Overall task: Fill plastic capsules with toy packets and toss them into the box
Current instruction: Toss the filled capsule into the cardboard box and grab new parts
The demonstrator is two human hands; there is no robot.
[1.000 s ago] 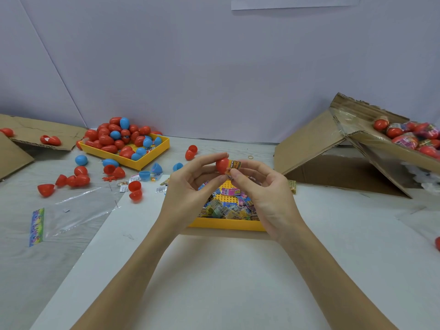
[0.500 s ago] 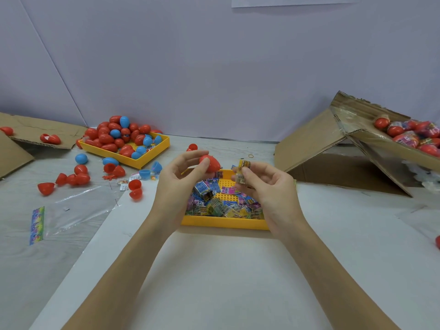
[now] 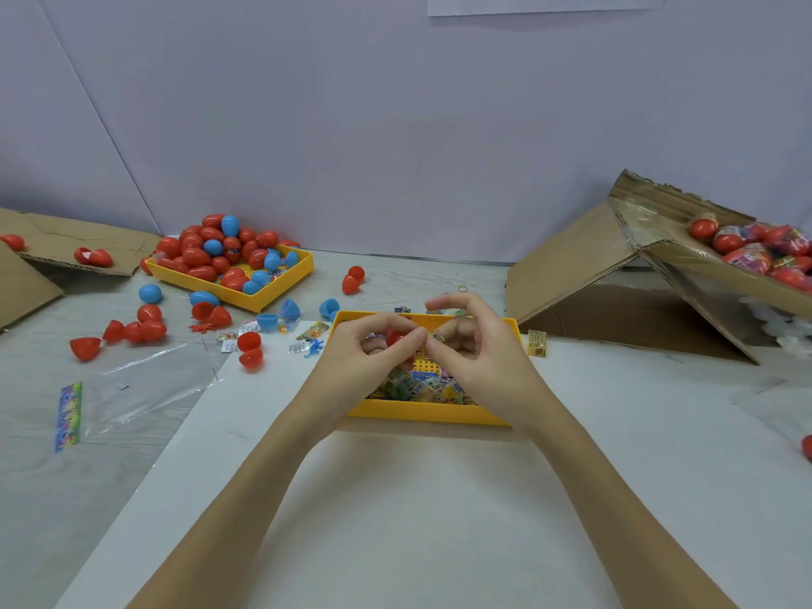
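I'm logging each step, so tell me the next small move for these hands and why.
Probably push the packet into the red capsule. The left hand holds the capsule above the yellow tray, and the right hand pinches the packet right beside it, not yet inside as far as shows.

2 bare forearms are showing, no sleeves reaching into view. Left hand (image 3: 360, 358) and right hand (image 3: 479, 358) are wearing no gloves, rings, watch or bands. Fingernails are looking short and unpainted.
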